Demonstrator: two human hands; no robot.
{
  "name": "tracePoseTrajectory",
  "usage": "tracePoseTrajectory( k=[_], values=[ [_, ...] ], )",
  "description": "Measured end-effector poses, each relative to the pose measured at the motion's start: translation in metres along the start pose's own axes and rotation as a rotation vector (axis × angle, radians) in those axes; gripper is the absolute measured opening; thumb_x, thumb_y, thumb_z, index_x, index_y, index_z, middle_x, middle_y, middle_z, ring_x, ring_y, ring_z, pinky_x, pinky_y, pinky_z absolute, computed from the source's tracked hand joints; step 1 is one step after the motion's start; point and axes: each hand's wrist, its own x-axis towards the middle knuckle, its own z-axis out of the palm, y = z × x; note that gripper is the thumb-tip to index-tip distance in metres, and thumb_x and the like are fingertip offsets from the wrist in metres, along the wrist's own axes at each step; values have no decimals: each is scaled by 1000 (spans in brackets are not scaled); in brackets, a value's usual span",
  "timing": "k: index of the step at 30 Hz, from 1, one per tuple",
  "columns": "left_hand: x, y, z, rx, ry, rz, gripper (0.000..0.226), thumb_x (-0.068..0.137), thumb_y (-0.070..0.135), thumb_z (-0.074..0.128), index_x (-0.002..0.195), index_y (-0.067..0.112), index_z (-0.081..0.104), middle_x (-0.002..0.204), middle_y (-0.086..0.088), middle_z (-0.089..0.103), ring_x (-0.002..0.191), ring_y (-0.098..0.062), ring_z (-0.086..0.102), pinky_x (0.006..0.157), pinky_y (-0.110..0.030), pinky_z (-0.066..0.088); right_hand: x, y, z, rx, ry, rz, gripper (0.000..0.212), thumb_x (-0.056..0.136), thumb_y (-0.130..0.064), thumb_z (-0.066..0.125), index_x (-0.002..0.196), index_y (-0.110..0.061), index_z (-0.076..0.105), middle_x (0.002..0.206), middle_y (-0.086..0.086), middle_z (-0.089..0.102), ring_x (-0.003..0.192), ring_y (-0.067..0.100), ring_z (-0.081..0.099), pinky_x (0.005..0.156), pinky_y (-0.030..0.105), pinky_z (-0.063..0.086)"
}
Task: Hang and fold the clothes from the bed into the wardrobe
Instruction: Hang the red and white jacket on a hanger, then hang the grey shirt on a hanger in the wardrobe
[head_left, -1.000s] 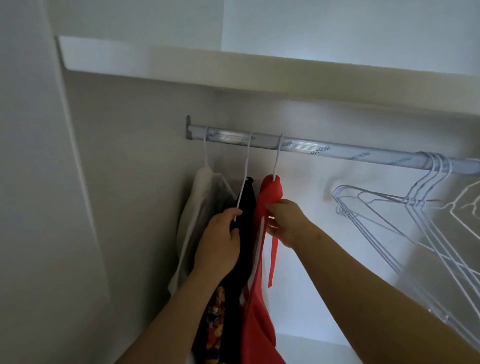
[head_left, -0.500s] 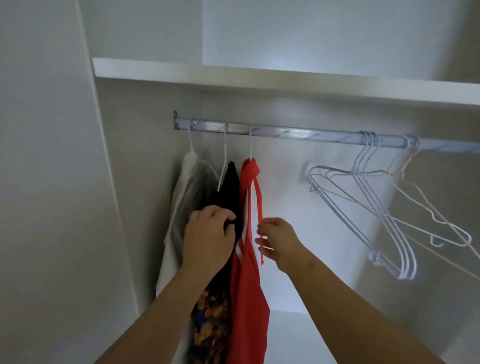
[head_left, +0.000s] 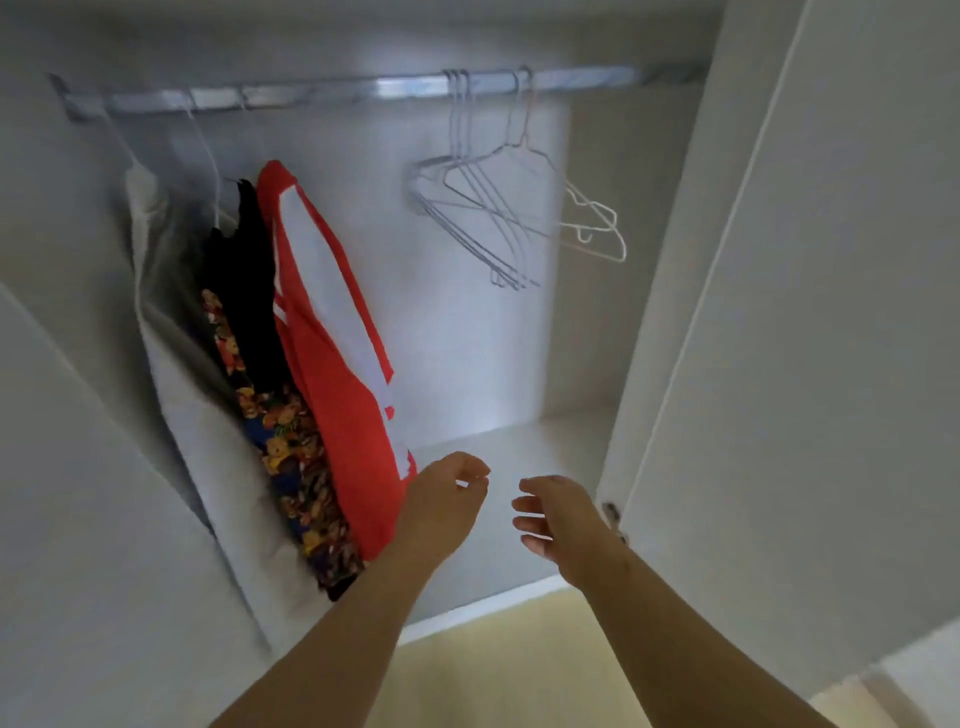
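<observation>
Wardrobe (head_left: 467, 338) stood open. Under the rail's (head_left: 322, 93) left end hung a pale garment (head_left: 171, 364), a black floral garment (head_left: 254, 291) and a red garment (head_left: 332, 374); empty wire hangers (head_left: 488, 218) hung further right. Left hand (head_left: 441, 509) and right hand (head_left: 556, 514) were low beneath the rail, fingers loosely curled, holding nothing. Half a second earlier both were at the red garment. Best next: lift one hanger by its hook.
</observation>
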Motion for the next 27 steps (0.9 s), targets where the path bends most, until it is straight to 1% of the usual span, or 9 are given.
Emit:
tracePoseTrajectory(
  k=[4,6,10,15,17,19,21,23,27],
  values=[
    [-43,21,57,31,-232,29,14,92,17,52,97,23,63,96,12,59,91,-7,54,82,-17,39,-37,58,-63,157,170,68,6,90,-17,53,86,-13,56,72,4,59,57,15,51,55,22,41],
    [-73,28,80,12,-345,44,14,93,20,50,97,24,63,95,11,60,91,-9,56,79,-20,41,-59,89,-87,238,258,70,7,90,-18,52,85,-15,55,73,2,59,58,15,52,56,23,41],
    [-146,28,118,-17,-558,3,16,91,26,47,85,25,61,88,4,63,88,-17,61,74,-30,47,-116,162,-115,379,439,93,10,92,-16,49,83,-15,52,72,2,55,56,14,49,53,23,39],
    [-255,7,166,81,-871,-22,10,89,29,52,90,26,61,84,5,64,90,-20,63,76,-29,47,-211,269,-137,501,633,205,11,93,-15,48,82,-14,50,71,3,54,54,15,48,52,22,35],
    [-302,3,184,137,-991,-9,8,88,28,52,91,27,60,83,4,65,87,-19,64,73,-27,47,-253,310,-149,562,731,238,11,93,-15,47,82,-14,50,71,3,53,54,15,48,52,22,35],
    [-352,5,200,188,-1100,20,8,88,27,53,89,26,60,78,4,64,79,-17,63,65,-25,45,-298,347,-162,644,838,254,9,92,-14,48,84,-13,51,69,3,53,53,15,47,52,21,34],
    [-405,13,216,228,-1187,65,9,89,26,53,82,25,59,73,5,61,72,-15,61,58,-22,42,-340,380,-176,723,923,259,7,92,-15,48,86,-13,52,70,3,53,53,15,47,52,21,34],
    [-460,22,231,261,-1265,113,14,89,25,52,76,26,58,70,5,59,70,-16,59,58,-22,40,-383,410,-191,787,993,244,8,92,-15,48,85,-14,51,70,3,54,53,15,47,52,21,35],
    [-580,42,262,317,-1415,206,19,91,21,50,73,24,57,66,4,56,66,-16,55,51,-21,35,-480,475,-226,904,1141,220,10,92,-15,48,83,-14,51,71,4,55,53,15,48,52,21,35]
  ],
)
